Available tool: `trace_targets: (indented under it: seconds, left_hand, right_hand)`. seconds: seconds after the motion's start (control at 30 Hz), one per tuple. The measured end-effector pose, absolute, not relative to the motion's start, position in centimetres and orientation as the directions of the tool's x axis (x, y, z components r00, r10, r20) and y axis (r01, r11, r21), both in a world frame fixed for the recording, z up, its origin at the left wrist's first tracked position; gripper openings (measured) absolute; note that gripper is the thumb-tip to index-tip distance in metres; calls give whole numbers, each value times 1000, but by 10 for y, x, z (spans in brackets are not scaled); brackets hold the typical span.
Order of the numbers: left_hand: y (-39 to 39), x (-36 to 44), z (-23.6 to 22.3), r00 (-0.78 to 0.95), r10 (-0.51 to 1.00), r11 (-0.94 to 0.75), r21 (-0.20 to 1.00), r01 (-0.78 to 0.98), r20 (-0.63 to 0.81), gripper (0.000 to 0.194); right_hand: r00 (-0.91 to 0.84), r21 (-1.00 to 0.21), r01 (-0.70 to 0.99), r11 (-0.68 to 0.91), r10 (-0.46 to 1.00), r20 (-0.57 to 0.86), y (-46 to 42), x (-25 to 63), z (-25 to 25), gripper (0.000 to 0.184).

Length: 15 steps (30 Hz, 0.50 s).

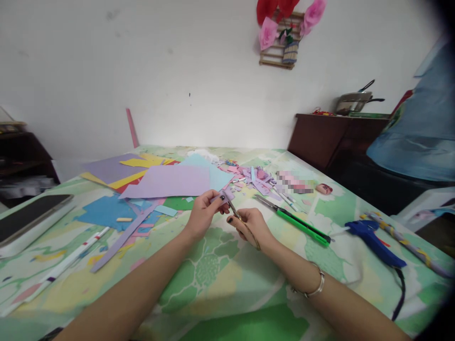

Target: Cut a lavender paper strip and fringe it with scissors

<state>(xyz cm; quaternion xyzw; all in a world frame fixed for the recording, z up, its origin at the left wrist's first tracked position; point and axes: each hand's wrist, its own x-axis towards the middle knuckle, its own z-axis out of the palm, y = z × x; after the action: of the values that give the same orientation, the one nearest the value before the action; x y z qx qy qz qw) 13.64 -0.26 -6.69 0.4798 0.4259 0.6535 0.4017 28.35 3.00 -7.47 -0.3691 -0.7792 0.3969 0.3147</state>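
Over the middle of the table, my left hand pinches a small piece of purple paper between thumb and fingers. My right hand is closed round a pair of scissors, whose blades point up and left at the paper's edge. Whether the blades are parted is too small to tell. Behind both hands lies a large lilac sheet on top of other coloured sheets. A green utility knife rests to the right of my right hand, its blade end towards the scissors.
Purple paper scraps are heaped behind my hands. A blue glue gun with a black cord lies at the right. On the left are a phone, a blue sheet, a purple strip and a white stick.
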Motion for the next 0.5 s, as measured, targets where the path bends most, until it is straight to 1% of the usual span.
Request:
trace_targets:
  seconds: [0.17, 0.27, 0.4, 0.5]
  left_hand:
    - [-3, 136, -67, -211, 930, -330, 937, -111, 302, 15]
    - [-3, 136, -66, -221, 928, -330, 937, -113, 300, 14]
    - [-2, 136, -65, -237, 918, -346, 934, -91, 317, 14]
    - [-1, 135, -66, -249, 912, -353, 933, -73, 326, 15]
  right_hand:
    - [-540, -857, 300, 420, 815, 211, 32, 283, -78, 50]
    - [-561, -883, 242, 402, 801, 211, 33, 282, -82, 49]
    - [-604, -930, 137, 340, 773, 194, 32, 283, -84, 49]
    - [-618, -943, 103, 317, 763, 189, 31, 284, -84, 50]
